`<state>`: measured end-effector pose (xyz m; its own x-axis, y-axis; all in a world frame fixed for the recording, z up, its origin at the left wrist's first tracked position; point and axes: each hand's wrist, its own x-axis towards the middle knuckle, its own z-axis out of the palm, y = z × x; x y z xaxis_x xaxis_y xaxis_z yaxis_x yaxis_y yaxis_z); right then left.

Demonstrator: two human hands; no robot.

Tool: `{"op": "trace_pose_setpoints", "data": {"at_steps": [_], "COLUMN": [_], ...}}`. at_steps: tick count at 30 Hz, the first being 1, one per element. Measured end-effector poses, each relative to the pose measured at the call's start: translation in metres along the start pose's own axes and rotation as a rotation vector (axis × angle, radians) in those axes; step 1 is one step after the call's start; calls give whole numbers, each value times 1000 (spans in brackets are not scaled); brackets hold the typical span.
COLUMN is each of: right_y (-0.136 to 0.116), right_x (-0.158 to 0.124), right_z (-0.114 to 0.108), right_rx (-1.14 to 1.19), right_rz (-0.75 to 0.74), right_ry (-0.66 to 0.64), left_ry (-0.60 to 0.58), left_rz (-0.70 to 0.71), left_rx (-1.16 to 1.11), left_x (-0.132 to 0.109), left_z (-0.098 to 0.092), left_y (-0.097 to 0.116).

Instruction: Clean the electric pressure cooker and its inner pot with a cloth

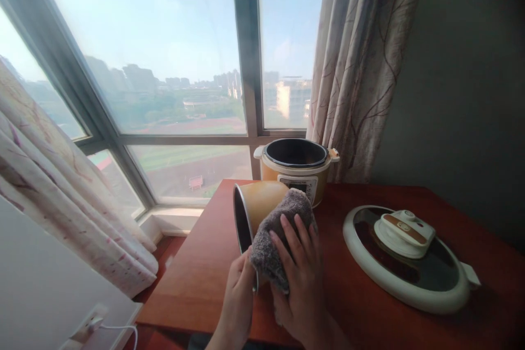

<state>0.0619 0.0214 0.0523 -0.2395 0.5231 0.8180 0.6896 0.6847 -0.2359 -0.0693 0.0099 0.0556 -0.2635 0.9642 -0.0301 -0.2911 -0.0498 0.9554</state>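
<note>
A gold inner pot with a dark inside is tilted on its side over the table, its mouth facing left. My left hand is closed on the pot's near rim. Against the pot's outer wall lies a grey-brown fluffy cloth, pressed there by my right hand, whose fingers are spread over it. The cloth covers much of the pot's side and base. Behind the pot stands the electric pressure cooker body, its dark cavity facing up. At right rests its round lid, handle side up.
The red-brown wooden table carries these things. A large window stands beyond it, with a curtain at right and another curtain at left. A plug with a white cord sits in the lower left wall.
</note>
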Motion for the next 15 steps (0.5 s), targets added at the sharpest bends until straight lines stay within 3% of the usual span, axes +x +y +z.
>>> {"op": "trace_pose_setpoints", "data": {"at_steps": [5, 11, 15], "right_y": [4, 15, 19], "right_x": [41, 88, 107], "right_z": [-9, -11, -8], "right_rx": [5, 59, 13], "right_rz": [3, 81, 116], "right_ry": [-49, -110, -99], "left_ry": [-71, -422, -452], "left_rz": [169, 311, 314], "left_rx": [246, 557, 566], "left_x": [-5, 12, 23], "left_z": [-19, -50, -52], "left_y": [-21, -29, -25]}}
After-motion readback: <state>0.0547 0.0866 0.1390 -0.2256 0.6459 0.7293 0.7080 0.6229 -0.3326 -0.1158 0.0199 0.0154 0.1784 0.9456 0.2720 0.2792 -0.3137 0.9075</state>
